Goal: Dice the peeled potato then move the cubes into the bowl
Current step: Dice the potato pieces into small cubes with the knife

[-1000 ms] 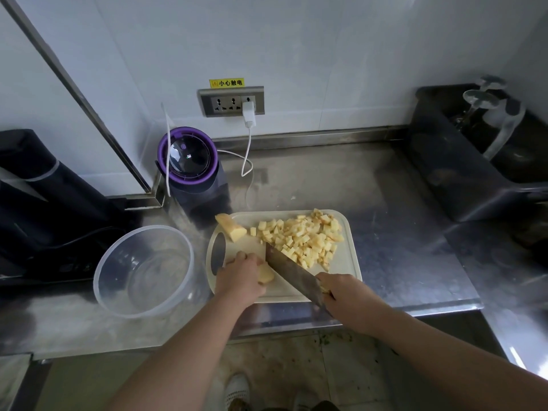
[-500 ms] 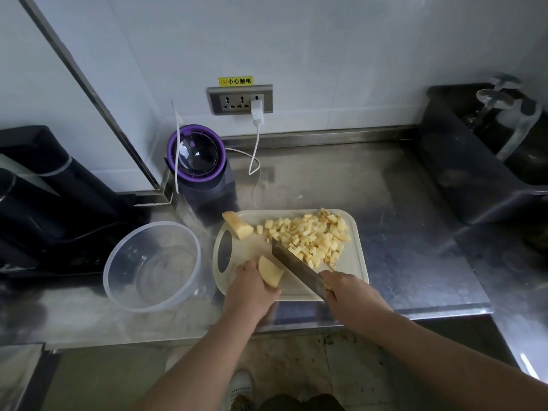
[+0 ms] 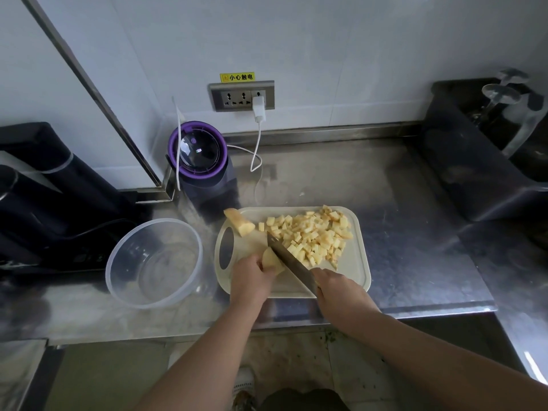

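left hand (image 3: 252, 277) grips a pale potato chunk (image 3: 271, 260) near the cream plastic cutting board (image 3: 354, 262)'s front edge, right hand (image 3: 338, 290) gripping the steel knife (image 3: 289, 259) beside it.

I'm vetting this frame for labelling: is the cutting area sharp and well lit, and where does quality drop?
Head view: potato cubes and knife on the cutting board are sharp and evenly lit; the steel counter carries hazy glare; the black appliances at left sit in shadow; the tap at far right looks smeared.
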Action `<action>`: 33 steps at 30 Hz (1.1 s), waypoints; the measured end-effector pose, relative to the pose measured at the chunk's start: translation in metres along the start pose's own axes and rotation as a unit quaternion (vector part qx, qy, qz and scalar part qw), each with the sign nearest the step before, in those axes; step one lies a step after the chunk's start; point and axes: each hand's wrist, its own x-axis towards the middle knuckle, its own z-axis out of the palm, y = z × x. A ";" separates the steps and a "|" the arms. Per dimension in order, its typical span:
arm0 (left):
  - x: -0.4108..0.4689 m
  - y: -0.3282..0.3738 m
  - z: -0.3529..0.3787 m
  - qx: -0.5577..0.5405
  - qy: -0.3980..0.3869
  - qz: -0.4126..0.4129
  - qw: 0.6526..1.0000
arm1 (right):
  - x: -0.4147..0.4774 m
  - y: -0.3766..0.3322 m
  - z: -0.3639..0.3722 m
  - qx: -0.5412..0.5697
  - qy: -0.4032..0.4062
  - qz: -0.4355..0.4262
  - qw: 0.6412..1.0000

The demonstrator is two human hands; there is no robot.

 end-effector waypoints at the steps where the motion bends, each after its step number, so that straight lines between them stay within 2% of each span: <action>1: 0.001 -0.001 -0.001 -0.014 0.004 -0.013 1.000 | 0.001 -0.002 0.001 -0.005 -0.001 0.000 1.000; 12: 0.017 -0.009 0.003 -0.135 -0.013 -0.113 0.984 | -0.002 -0.005 0.013 0.011 -0.002 -0.023 1.000; 24: 0.023 -0.014 0.003 -0.161 -0.034 -0.136 0.977 | -0.003 -0.012 0.001 -0.004 -0.004 -0.001 1.000; 33: 0.023 -0.016 0.003 -0.155 -0.039 -0.130 0.979 | -0.013 -0.024 -0.001 -0.015 -0.012 -0.021 1.000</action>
